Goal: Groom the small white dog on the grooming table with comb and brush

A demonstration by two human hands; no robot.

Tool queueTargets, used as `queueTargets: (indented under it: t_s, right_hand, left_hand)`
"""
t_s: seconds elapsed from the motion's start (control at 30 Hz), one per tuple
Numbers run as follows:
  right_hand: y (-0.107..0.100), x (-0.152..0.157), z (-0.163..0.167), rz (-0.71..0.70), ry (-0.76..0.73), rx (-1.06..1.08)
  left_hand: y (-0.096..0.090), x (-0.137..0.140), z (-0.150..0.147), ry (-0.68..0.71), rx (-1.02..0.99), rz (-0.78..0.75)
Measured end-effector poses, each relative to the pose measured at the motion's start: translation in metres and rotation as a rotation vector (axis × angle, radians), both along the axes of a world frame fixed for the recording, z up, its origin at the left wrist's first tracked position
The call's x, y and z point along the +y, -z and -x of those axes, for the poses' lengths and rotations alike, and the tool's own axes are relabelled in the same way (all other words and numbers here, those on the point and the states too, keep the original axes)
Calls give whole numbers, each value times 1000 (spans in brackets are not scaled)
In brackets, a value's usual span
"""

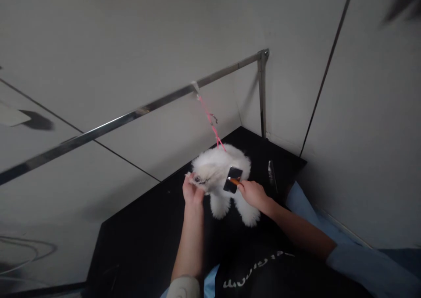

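The right hand (254,193) closes around the brush (233,174), over the white dog (219,162) on the desk (148,236); the left hand (192,189) clasps its head at nine o'clock. If the brush snags, it could jerk against the pink cord (208,113) at eleven.

The table (148,227) is black and bears a dog (215,168), its fluffy white legs (219,206) on the surface, with a comb (271,173) lying near it to the right and a post (262,96) rising at the far edge.
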State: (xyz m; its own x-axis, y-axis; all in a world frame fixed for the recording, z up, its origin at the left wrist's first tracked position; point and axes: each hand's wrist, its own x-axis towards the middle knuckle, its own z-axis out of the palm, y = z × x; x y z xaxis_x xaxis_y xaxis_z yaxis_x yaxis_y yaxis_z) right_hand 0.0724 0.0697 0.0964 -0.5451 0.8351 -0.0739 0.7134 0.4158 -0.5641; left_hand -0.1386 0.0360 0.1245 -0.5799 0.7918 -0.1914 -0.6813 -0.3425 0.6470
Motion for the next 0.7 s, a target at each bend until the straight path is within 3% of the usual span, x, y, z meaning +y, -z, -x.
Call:
queueTargets:
  t_s: [0.1,0.27,0.37,0.43,0.57,0.7]
  right_hand:
    - [-2,-2,2,-59,-102,93]
    - [-4,1,0,28,-12,35]
    - [-5,3,3,20,-87,175]
    - [-2,4,9,135,-117,287]
    - [7,6,21,554,-185,313]
    - [1,15,33,731,-198,678]
  left_hand:
    - [-6,3,-1,-27,-21,22]
    - [-22,7,-2,21,16,92]
    - [-32,11,-5,67,73,96]
    - [-38,16,-6,57,109,85]
    - [-50,30,-2,49,195,107]
    - [-62,47,4,112,307,95]
